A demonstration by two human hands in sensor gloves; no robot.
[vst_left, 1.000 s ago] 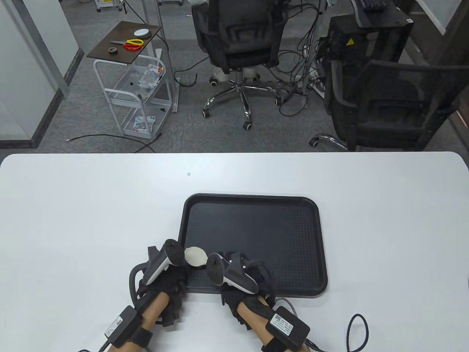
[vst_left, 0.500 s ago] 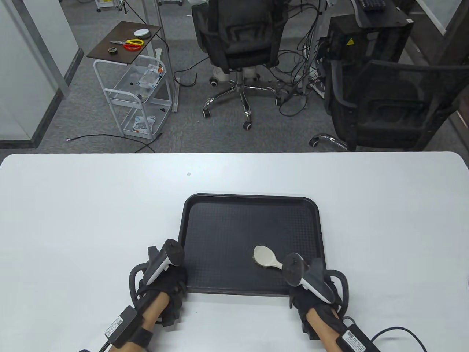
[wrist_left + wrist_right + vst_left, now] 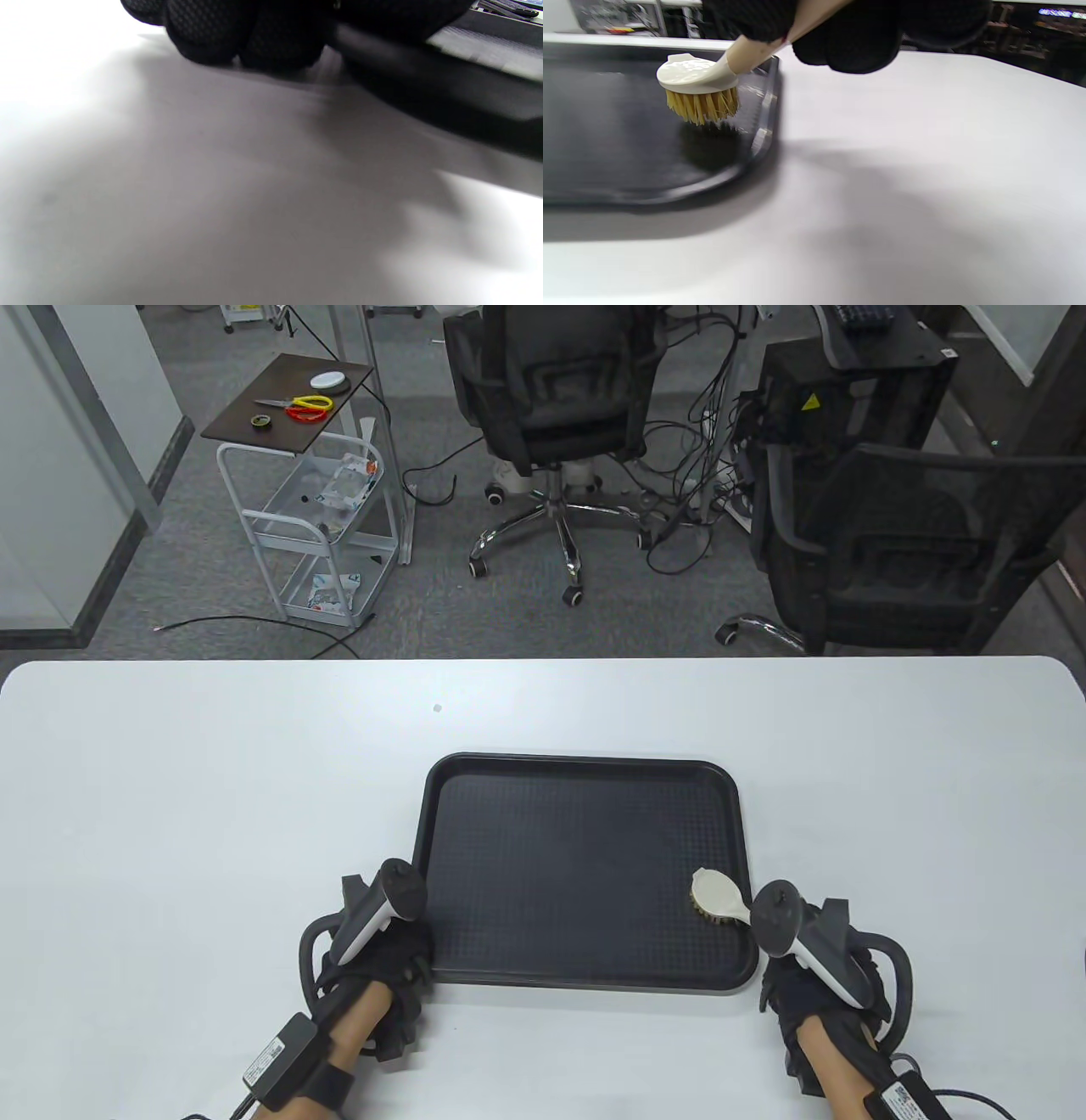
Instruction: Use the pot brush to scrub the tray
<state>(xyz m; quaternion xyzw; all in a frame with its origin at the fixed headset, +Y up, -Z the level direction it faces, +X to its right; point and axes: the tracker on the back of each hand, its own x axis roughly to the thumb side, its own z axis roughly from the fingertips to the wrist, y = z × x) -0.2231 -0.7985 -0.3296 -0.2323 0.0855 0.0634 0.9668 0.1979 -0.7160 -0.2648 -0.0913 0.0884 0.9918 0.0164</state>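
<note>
**Brush sweeps clear across to the right rim**

On the left, the left hand [image 3: 373, 954] hasn't budged, fingers curled on the tray [image 3: 585, 780] at its near-left corner, pinning it. Across the tray floor goes the pot brush [image 3: 717, 897], from near-left a second ago to the near-right corner now (one full pass, I'd say). Head points away and left, handle running back right into the gripping right hand [image 3: 827, 984], bristles down.

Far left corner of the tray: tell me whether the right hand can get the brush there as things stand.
Probably yes. The tray floor is bare, so nothing blocks the brush held by the right hand. The left hand sits at the near left corner, away from that path.
</note>
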